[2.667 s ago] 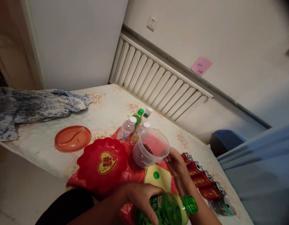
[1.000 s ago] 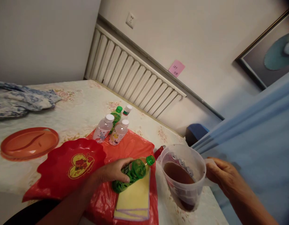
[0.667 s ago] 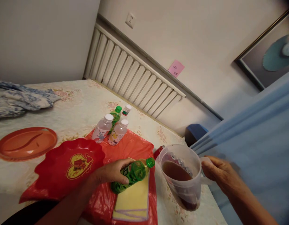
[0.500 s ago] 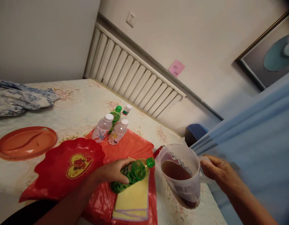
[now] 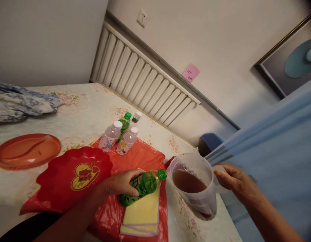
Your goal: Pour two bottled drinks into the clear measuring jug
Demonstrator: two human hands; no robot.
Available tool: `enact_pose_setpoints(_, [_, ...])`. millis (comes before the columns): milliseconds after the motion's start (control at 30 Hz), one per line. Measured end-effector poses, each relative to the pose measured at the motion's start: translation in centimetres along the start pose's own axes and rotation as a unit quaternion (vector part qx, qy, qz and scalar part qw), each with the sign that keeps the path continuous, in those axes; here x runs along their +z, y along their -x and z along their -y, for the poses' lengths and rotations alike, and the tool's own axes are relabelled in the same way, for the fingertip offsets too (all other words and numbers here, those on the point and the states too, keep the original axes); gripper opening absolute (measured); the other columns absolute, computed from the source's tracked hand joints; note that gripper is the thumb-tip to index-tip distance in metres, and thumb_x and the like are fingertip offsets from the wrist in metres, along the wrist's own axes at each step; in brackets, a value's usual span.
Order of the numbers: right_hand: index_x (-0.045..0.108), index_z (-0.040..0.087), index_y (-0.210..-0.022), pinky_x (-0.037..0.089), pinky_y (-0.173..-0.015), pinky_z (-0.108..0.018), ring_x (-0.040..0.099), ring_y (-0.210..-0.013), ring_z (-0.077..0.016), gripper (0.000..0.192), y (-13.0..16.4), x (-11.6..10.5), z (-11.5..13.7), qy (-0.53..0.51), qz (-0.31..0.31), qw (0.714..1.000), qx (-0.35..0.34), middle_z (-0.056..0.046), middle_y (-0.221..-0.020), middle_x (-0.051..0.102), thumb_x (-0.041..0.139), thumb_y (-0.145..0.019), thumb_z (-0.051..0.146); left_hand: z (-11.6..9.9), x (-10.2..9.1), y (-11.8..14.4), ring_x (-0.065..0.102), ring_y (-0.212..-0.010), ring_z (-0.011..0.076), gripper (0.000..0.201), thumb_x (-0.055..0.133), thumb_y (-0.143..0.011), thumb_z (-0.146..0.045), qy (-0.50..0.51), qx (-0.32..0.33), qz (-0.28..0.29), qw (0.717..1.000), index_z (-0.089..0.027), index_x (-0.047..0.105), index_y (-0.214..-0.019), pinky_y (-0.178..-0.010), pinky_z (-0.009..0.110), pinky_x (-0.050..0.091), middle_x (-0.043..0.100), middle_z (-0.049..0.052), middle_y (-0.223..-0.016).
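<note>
- Head view: right hand [image 5: 233, 183] grips the handle of the clear jug [image 5: 193, 185], lower right of centre; it sits level, so the brown liquid stays in.
- Left hand [image 5: 121, 183] is closed around the green bottle [image 5: 141, 186], tilted over the yellow cloth [image 5: 142, 215], cap on.
- Versus a second ago: jug lower and more upright; bottle unmoved.

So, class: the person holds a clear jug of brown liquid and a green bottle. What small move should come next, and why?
Probably lower the jug the rest of the way onto the table. The right hand holds it by the handle, tilted, just above the cloth, while the left hand keeps its grip on the capped green bottle, which lies on the yellow cloths.
</note>
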State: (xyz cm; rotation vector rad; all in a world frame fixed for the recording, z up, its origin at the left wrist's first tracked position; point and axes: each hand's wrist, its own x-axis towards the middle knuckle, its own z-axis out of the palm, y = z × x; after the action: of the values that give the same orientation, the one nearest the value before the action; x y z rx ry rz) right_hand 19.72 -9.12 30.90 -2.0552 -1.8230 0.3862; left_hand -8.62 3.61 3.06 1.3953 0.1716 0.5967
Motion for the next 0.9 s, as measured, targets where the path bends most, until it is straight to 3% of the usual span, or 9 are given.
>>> enact_pose_setpoints(900, [0.041, 0.021, -0.056, 0.028, -0.047, -0.024, 0.031, -0.053, -0.0114, 0.053, -0.6, -0.6, 1.6, 0.052, 0.014, 0.998, -0.038, 0.004, -0.057, 0.031, 0.056, -0.076, 0.068, -1.0, 0.2, 0.0, 0.053, -0.123, 0.0304, 0.079, 0.078, -0.059, -0.031, -0.057, -0.019, 0.002, 0.998, -0.025, 0.052, -0.134, -0.102, 0.036, 0.044, 0.062, 0.002, -0.13])
